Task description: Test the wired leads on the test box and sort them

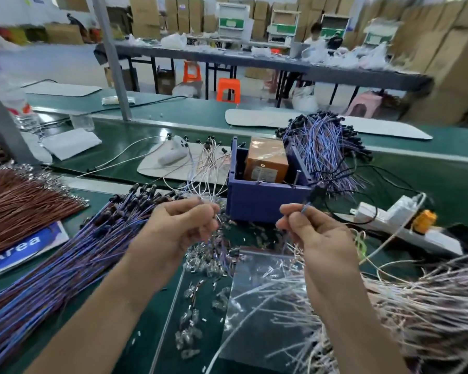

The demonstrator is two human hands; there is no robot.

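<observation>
Both hands are right up front: left hand [179, 225] curled round a few thin white leads [210, 183], right hand [316, 236] pinching a single blue lead [304, 209], both just short of the purple test box [268, 201] and not touching it. Looks mid-job to me. There's a long bundle of blue leads [65, 265] on the bench [146, 346] to the left, another heap [324, 149] behind the box and a fat pale pile [430, 306] on the right, though I can't tell which ones are tested.
</observation>
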